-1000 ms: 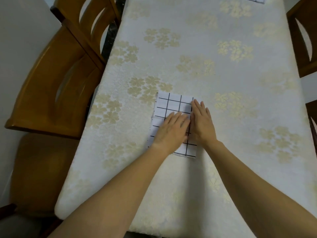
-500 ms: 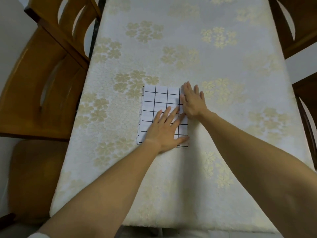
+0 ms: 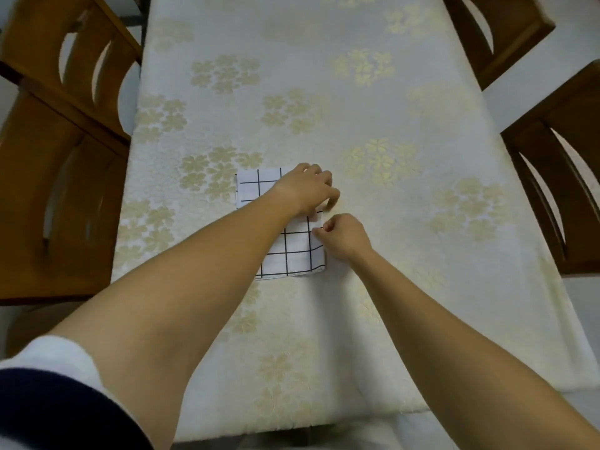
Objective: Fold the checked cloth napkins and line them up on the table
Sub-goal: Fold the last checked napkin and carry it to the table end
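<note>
- The checked napkin point(image 3: 292, 254), white with a thin black grid, lies flat as a folded rectangle on the worktop point(image 3: 406, 287). It sits left of the middle line, nearer the left long edge than the right, with its long sides running towards the far end.
- Our left hand point(image 3: 305, 190) reaches across the napkin from the left, and the forearm covers a diagonal band of the cloth. Its fingers point(image 3: 331, 196) are curled down over the far part of the napkin's right edge, with the thumb tucked underneath, gripping the cloth there. This part is somewhat blurred.
- Our right hand point(image 3: 345, 237) sits just beside the same right edge, closer to the near end. Its fingers point(image 3: 326, 227) are bunched together, and thumb and forefinger pinch the edge of the napkin.
- The two hands are close together but not touching.
- The napkin's far left corner and near right corner are uncovered and lie flat on the cloth beneath.
- A cream tablecloth point(image 3: 227, 73) with pale gold flower clusters covers the worktop and hangs over the near edge.
- Two light wooden chairs point(image 3: 48, 206) stand along the left edge, and two darker chairs point(image 3: 558, 190) along the right edge.
- A white and dark blue sleeve point(image 3: 48, 401) shows on our left upper arm.
</note>
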Demonstrator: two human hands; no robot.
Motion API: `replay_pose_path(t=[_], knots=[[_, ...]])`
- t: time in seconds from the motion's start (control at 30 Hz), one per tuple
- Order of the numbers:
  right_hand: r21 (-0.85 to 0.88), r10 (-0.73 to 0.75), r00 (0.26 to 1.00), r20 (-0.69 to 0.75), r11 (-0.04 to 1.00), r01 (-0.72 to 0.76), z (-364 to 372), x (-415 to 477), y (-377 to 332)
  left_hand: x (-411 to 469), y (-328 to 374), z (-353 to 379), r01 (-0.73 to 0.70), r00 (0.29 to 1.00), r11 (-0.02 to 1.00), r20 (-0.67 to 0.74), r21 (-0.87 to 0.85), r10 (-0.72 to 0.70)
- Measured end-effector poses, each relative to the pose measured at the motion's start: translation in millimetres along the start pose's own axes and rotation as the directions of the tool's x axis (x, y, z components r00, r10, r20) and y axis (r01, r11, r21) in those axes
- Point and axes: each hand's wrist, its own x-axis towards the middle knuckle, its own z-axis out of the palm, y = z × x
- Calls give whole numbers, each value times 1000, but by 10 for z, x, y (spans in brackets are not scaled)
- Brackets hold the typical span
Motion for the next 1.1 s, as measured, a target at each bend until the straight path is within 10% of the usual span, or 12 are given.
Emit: replay_pose_path(t=[0.33, 0.5, 0.83, 1.0, 1.1], knots=[[-180, -234, 966, 113, 951, 251, -799, 309, 17, -47, -285, -115, 75, 994, 973, -66, -217, -91], [-117, -241, 969, 49, 962, 245, -1108, 605, -98, -152, -499, 53, 291, 941, 715, 55, -635, -335], [76, -155, 961, -228, 982, 176, -984, 947, 3, -305, -683, 472, 372, 772, 255, 144, -893, -619], [74, -115, 955, -273, 987, 140, -918, 1045, 44, -330, -646, 576, 351, 695, 203, 109, -914, -711], [-218, -155, 935, -318, 972, 87, -875, 1038, -28, -351, -504, 663, 498, 581, 406, -53, -766, -812]])
